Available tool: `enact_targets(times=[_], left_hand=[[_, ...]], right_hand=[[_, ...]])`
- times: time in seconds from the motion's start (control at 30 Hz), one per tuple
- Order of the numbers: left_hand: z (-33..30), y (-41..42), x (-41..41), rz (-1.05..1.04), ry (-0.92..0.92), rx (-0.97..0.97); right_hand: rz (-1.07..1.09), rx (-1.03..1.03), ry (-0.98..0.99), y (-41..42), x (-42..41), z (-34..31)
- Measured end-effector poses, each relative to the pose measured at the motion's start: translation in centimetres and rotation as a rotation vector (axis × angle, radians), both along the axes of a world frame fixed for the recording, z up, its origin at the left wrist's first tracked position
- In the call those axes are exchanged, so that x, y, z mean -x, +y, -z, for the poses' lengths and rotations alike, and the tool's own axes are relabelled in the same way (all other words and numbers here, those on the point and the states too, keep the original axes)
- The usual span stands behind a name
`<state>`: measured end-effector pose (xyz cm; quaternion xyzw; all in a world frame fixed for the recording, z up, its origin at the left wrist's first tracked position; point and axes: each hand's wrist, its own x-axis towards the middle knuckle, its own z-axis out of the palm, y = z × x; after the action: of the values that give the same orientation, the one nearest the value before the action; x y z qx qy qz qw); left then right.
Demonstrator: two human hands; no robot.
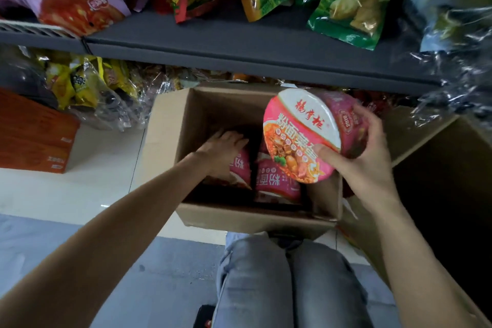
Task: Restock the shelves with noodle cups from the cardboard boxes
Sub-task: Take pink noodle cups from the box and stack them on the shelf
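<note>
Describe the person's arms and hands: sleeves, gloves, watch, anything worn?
Both forearms are bare up to the frame edge, with no sleeves in view. The left hand and the right hand wear no gloves; no watch, bracelet or ring shows on the visible sides. Below the arms, the person's knees show in light grey-blue jeans.

Soft, even light from overhead leaves the pale floor (80, 189) bright at 9 o'clock, while the inside of the cardboard box (186, 125) and the space under the shelf (239, 58) sink into shadow. Glare flecks the plastic wrap (452, 82) at 3 o'clock. The wide lens bows the shelf edge, and packets (354, 8) at 12 o'clock smear with blur.
</note>
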<state>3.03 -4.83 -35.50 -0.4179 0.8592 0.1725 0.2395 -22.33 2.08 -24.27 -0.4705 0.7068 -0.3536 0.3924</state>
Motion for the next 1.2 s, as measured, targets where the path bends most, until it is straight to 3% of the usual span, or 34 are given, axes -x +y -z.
enact_targets(times=[0.17,0.37,0.47,0.67,0.8,0.97,1.07,1.2], left_hand=[[4.5,-1.7,0.9,0.009,-0.175,-0.192],[5.9,-2.9,1.2,-0.170,-0.200,-0.580],[3.9,-2.4,1.5,-0.094,-0.140,-0.459],[-5.1,1.0,0.2,-0.049,0.019,0.029],[-14.0,3.9,-1.0,-0.360,0.288,0.152],[-21.9,6.6,-2.9,-0.938,1.053,0.065],[-26.2,6.8,-2.1,-1.286,1.384,-0.040],[-32.2,5.5,0.4,-1.298,1.676,-0.184]], right_hand=[[-0.002,-0.033,-0.043,-0.4,-0.4,0.7],[0.025,-0.044,-0.080,-0.8,-0.9,1.9],[0.061,-0.024,-0.138,-0.6,-0.9,1.7],[0.218,0.071,-0.310,1.5,0.3,-1.9],[0.366,0.050,-0.672,3.6,1.4,-6.7],[0.377,-0.011,-1.016,5.2,2.6,-13.4],[0.360,-0.005,-1.169,5.3,2.6,-17.7],[0.321,0.077,-1.282,4.7,2.7,-23.9]])
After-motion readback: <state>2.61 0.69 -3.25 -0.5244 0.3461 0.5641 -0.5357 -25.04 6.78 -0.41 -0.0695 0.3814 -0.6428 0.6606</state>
